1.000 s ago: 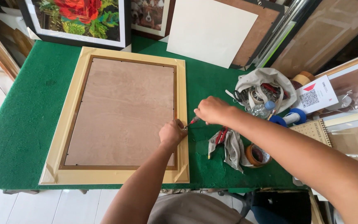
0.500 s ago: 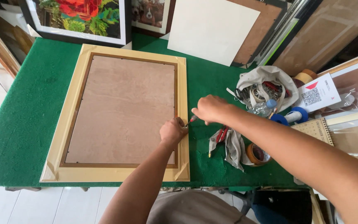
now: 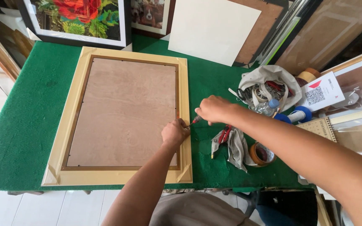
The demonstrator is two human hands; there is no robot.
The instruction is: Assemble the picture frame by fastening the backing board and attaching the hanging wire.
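While the left hand [image 3: 174,132] presses down in a loose fist on the right rail of the picture frame [image 3: 184,98], its fingers curl over the inner edge where the brown backing board [image 3: 122,111] meets the wood. The frame lies face down on the green felt table [image 3: 17,129], its pale rails taped at the corners, the long side running away from the person. The right hand [image 3: 214,109] is closed around a small screwdriver [image 3: 194,121] with a red handle; the tip points left and meets the frame's right rail just beside the left hand's fingertips. Whether the tip sits on a fastener cannot be told.

To the right of the frame, on the felt, lie red-handled pliers [image 3: 223,134] on a grey cloth [image 3: 236,146], and a roll of brown tape [image 3: 262,154] touches that cloth. Farther back stands an open cloth bag [image 3: 269,75] of tools with a plastic bottle [image 3: 269,106] at its mouth. A white board [image 3: 212,29] and a framed flower picture [image 3: 80,19] lean at the table's far edge.
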